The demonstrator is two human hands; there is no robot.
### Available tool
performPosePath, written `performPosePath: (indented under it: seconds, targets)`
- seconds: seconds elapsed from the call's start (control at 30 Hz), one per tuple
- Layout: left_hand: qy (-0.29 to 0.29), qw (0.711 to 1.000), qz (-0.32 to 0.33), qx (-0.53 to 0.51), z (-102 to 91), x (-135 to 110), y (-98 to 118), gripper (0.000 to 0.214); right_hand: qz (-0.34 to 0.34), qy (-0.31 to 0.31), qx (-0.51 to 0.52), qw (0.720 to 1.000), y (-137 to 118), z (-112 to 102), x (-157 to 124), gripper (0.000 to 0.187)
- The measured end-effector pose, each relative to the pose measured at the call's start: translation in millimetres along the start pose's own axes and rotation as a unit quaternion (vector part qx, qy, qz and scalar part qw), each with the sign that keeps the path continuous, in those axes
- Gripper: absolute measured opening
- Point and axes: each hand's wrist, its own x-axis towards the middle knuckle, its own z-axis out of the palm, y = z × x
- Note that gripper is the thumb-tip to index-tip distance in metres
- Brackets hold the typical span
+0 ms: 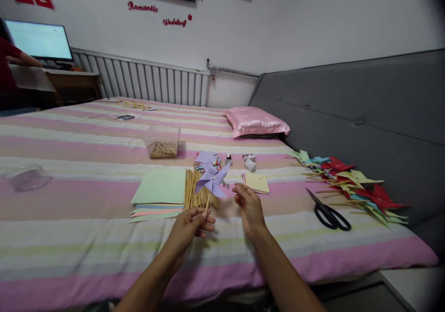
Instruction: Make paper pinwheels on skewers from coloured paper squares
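Note:
A purple paper pinwheel (213, 179) on a thin wooden stick stands tilted in front of me. My left hand (195, 221) is closed around the lower part of that stick. Just right of the pinwheel, my right hand (249, 205) hovers with loosely curled fingers, apart from it, and nothing shows between them. Behind the pinwheel lie a bundle of wooden sticks (192, 189) and purple paper squares (206, 157), partly hidden. A stack of green and other coloured paper (160, 187) is on the left, and a small pile of yellow squares (257, 182) lies beyond my right hand.
Black-handled scissors (330, 213) and a heap of finished pinwheels (358, 182) lie on the right. A clear box of sticks (162, 143) stands farther back, near a pink pillow (256, 120). A clear lid (29, 178) rests at left. Another person's arm (26, 58) is by the monitor.

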Motion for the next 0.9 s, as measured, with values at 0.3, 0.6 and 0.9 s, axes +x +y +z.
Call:
performPosePath:
  seconds: [0.3, 0.6, 0.9]
  targets:
    - [0.054, 0.998, 0.014, 0.014, -1.0, -2, 3, 0.037, 0.003, -0.011, -0.015, 1.000, 6, -2, 1, 0.024]
    - [0.112, 0.989, 0.081, 0.060, -7.8, 4, 2, 0.033, 0.103, -0.176, -0.109, 0.973, 9, 6, -17, 0.032]
    - [0.115, 0.988, 0.046, 0.091, -8.4, 18, -2, 0.052, 0.155, -0.236, -0.122, 0.952, 23, 17, -23, 0.048]
